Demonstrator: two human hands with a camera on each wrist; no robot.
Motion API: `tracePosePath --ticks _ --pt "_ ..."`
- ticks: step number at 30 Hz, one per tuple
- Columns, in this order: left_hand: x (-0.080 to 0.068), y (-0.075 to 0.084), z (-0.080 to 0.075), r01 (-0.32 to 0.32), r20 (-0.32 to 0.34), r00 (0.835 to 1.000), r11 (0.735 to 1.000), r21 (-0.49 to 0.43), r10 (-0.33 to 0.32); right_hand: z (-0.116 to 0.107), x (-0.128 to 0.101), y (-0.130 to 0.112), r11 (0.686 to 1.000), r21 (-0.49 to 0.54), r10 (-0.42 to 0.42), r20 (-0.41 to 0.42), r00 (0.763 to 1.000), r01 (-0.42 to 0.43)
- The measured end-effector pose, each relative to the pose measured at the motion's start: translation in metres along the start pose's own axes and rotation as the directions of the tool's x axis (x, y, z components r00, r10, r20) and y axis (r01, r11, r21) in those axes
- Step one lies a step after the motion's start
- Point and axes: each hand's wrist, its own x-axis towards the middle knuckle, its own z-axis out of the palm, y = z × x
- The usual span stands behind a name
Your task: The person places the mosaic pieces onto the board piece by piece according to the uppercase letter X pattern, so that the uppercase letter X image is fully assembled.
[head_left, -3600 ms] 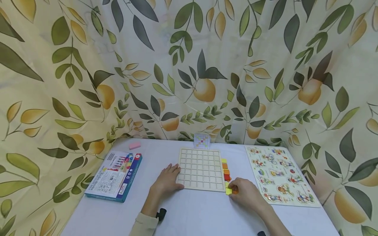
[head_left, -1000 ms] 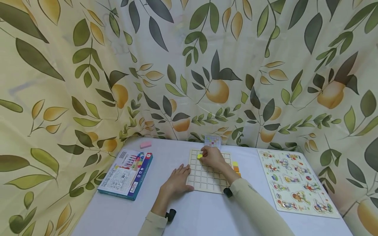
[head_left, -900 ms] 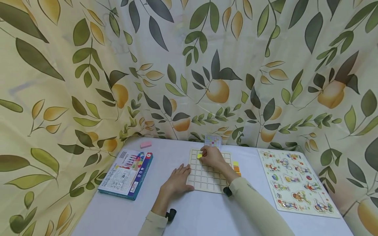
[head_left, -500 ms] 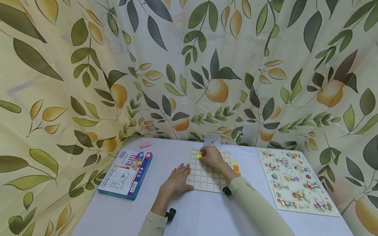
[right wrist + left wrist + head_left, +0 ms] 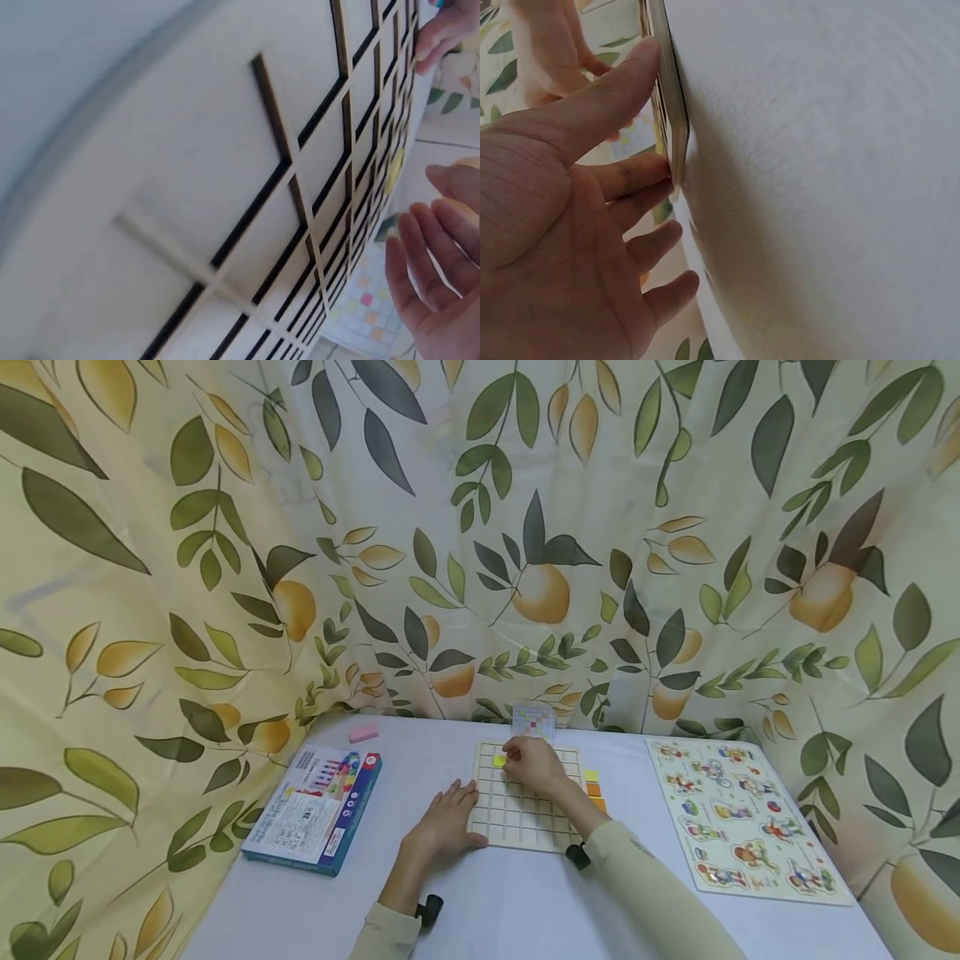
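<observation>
Tile [image 5: 498, 761]: yellow, in a far-left cell of the grid [image 5: 525, 814], just left of the right hand [image 5: 534, 766].
Right hand: fingers relaxed, holding nothing.
Left hand [image 5: 442, 818]: fingers straight, flat against grid's near-left edge.
Room: other cells bare.

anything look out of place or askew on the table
Nothing stands out. The grid board lies flat and square, one yellow tile sits in a cell, the spare tiles are lined up beside it, and the box and puzzle lie flat.
</observation>
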Motion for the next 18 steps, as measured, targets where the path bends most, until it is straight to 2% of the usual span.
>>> tracePosePath --ticks 8,18 --pt "-0.001 0.002 0.001 0.005 0.002 1.000 1.000 0.000 -0.005 -0.020 -0.026 0.002 0.999 -0.004 0.039 0.003 0.999 -0.039" --pt "0.000 0.002 0.002 -0.002 -0.010 1.000 1.000 0.010 0.002 -0.054 -0.059 0.009 0.998 -0.027 0.051 -0.070 0.996 -0.053"
